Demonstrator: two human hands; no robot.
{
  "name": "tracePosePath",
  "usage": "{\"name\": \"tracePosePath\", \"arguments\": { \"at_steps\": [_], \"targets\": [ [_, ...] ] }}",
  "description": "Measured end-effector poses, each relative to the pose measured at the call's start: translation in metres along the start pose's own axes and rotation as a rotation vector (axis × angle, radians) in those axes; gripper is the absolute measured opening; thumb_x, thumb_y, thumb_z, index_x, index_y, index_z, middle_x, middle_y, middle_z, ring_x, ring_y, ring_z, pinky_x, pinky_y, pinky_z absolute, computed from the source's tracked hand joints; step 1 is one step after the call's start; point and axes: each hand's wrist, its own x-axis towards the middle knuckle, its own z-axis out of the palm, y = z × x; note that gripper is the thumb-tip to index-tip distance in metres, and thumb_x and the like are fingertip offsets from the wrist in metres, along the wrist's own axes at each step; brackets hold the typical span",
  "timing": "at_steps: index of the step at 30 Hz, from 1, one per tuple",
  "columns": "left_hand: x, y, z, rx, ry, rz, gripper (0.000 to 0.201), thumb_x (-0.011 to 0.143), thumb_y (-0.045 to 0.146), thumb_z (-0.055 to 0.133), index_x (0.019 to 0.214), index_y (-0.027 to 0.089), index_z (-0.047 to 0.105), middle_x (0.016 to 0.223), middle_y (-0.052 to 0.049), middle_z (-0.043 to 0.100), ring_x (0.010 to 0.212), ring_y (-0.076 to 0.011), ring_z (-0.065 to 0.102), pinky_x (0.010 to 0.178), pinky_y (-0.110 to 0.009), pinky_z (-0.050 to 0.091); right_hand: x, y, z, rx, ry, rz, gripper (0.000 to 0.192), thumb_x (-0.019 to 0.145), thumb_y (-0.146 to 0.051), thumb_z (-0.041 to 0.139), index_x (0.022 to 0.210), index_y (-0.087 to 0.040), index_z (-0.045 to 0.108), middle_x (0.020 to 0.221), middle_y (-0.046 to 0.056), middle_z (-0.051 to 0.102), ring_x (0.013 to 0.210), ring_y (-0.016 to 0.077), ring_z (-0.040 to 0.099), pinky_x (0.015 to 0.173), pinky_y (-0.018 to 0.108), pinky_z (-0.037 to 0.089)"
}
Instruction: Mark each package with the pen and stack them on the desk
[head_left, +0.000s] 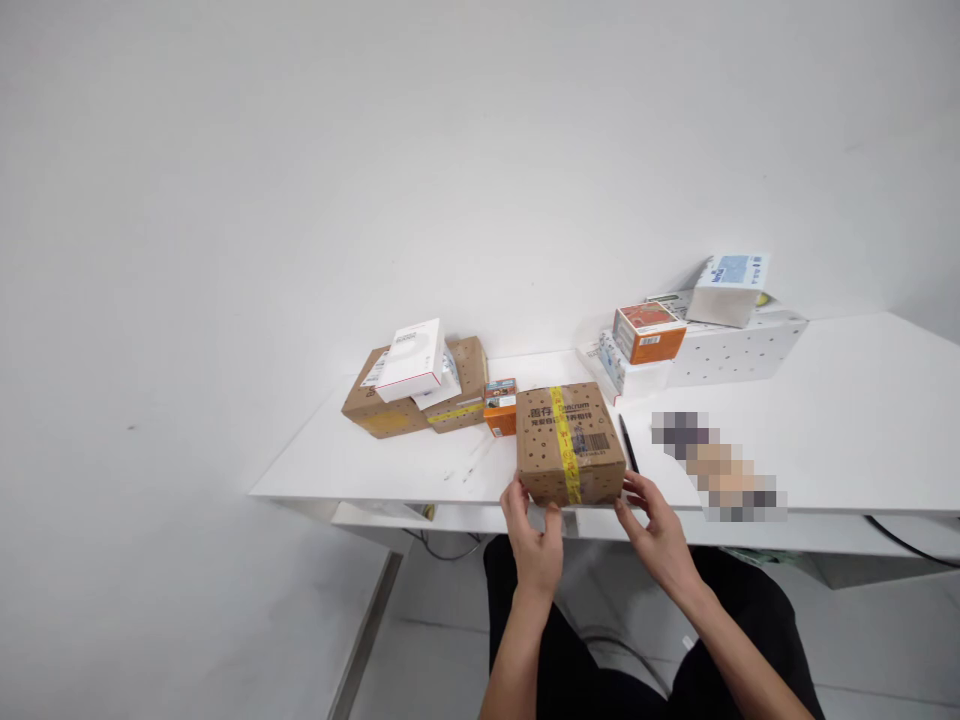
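Observation:
A brown cardboard box [540, 450] with dark printing, a barcode and yellow tape down its middle stands at the front edge of the white table. My left hand [534, 535] grips its near left corner, fingers at the side and thumb by the front lower edge. At the near right corner, my right hand [654, 530] holds the same box between thumb and fingers. Just left of the box is a small orange box [500, 415]. On its right lies a black pen-like stick [628, 442].
Cardboard boxes [390, 422] with white boxes [411, 362] on top stand at the back left. Toward the back right, an orange box [649, 336] and a white-and-blue pack [729, 290] rest on white boxes [739, 352]. A pixelated patch covers the table at right. The wall closes off the back.

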Motion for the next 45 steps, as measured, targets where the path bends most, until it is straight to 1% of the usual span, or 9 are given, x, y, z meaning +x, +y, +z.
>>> {"name": "tracePosePath", "arguments": {
  "at_steps": [5, 11, 17, 21, 28, 31, 38, 42, 45],
  "targets": [
    [0.009, 0.019, -0.012, -0.107, 0.025, -0.02, 0.05, 0.088, 0.036, 0.048, 0.136, 0.024, 0.041, 0.138, -0.01, 0.046, 0.125, -0.0234, 0.046, 0.102, -0.038, 0.041, 0.0, -0.014, -0.006, 0.052, 0.025, 0.03, 0.039, 0.088, -0.042, 0.053, 0.122, -0.025, 0.051, 0.119, 0.01, 0.058, 0.107, 0.0234, 0.057, 0.082, 0.037, 0.052],
    [0.034, 0.046, -0.016, -0.053, 0.013, -0.018, 0.046, 0.093, 0.048, 0.037, 0.125, 0.021, 0.056, 0.132, -0.01, 0.055, 0.122, -0.0232, 0.049, 0.103, -0.039, 0.038, 0.009, -0.048, -0.009, 0.042, 0.05, 0.01, 0.043, 0.091, -0.047, 0.045, 0.128, -0.026, 0.051, 0.121, 0.009, 0.057, 0.106, 0.022, 0.057, 0.081, 0.035, 0.051],
    [0.042, 0.06, -0.012, -0.173, -0.006, -0.002, 0.042, 0.086, 0.041, 0.055, 0.124, 0.021, 0.056, 0.127, -0.01, 0.058, 0.118, -0.0243, 0.054, 0.098, -0.037, 0.044, 0.017, -0.069, -0.009, 0.087, 0.006, -0.109, 0.04, 0.092, -0.046, 0.044, 0.126, -0.027, 0.052, 0.122, 0.008, 0.056, 0.107, 0.0205, 0.056, 0.086, 0.035, 0.051],
    [0.031, 0.048, -0.009, -0.332, -0.028, 0.049, 0.043, 0.082, 0.033, 0.061, 0.122, 0.019, 0.054, 0.128, -0.012, 0.057, 0.121, -0.0261, 0.052, 0.101, -0.04, 0.043, 0.019, -0.065, -0.007, 0.186, 0.037, -0.119, 0.036, 0.091, -0.047, 0.045, 0.119, -0.025, 0.052, 0.121, 0.009, 0.057, 0.113, 0.0217, 0.054, 0.091, 0.037, 0.05],
    [0.006, 0.007, -0.005, -0.257, 0.024, 0.009, 0.036, 0.077, 0.028, 0.063, 0.11, 0.018, 0.054, 0.129, -0.016, 0.054, 0.122, -0.0266, 0.053, 0.102, -0.044, 0.042, 0.009, -0.04, -0.003, 0.226, 0.064, 0.011, 0.032, 0.088, -0.051, 0.048, 0.103, -0.024, 0.054, 0.122, 0.011, 0.059, 0.109, 0.0241, 0.058, 0.085, 0.037, 0.052],
    [-0.003, -0.003, -0.005, -0.246, 0.031, -0.029, 0.031, 0.077, 0.028, 0.062, 0.105, 0.018, 0.053, 0.127, -0.016, 0.055, 0.117, -0.0248, 0.057, 0.099, -0.042, 0.046, 0.0, -0.029, -0.003, 0.22, 0.048, 0.052, 0.031, 0.088, -0.05, 0.049, 0.105, -0.024, 0.054, 0.126, 0.011, 0.058, 0.108, 0.0237, 0.058, 0.086, 0.037, 0.052],
    [-0.009, -0.006, -0.005, -0.2, 0.005, -0.113, 0.035, 0.078, 0.031, 0.063, 0.108, 0.017, 0.055, 0.111, -0.012, 0.065, 0.104, -0.0217, 0.063, 0.094, -0.038, 0.049, -0.011, -0.013, -0.006, 0.069, -0.003, 0.112, 0.035, 0.089, -0.049, 0.048, 0.112, -0.023, 0.056, 0.12, 0.01, 0.062, 0.101, 0.0227, 0.061, 0.09, 0.037, 0.049],
    [-0.008, -0.004, -0.004, -0.195, 0.001, -0.119, 0.041, 0.08, 0.026, 0.059, 0.118, 0.017, 0.048, 0.116, -0.013, 0.062, 0.108, -0.0216, 0.061, 0.094, -0.037, 0.049, -0.009, -0.015, -0.01, -0.02, 0.027, 0.074, 0.036, 0.088, -0.05, 0.047, 0.107, -0.022, 0.061, 0.117, 0.009, 0.061, 0.103, 0.0233, 0.059, 0.088, 0.036, 0.049],
    [-0.007, -0.001, -0.005, -0.159, 0.065, -0.051, 0.046, 0.081, 0.022, 0.055, 0.125, 0.02, 0.043, 0.125, -0.014, 0.055, 0.114, -0.0221, 0.057, 0.096, -0.039, 0.047, -0.007, -0.016, -0.014, -0.056, 0.056, 0.042, 0.034, 0.089, -0.049, 0.046, 0.104, -0.023, 0.063, 0.115, 0.009, 0.06, 0.105, 0.023, 0.058, 0.086, 0.035, 0.049]
  ]
}}
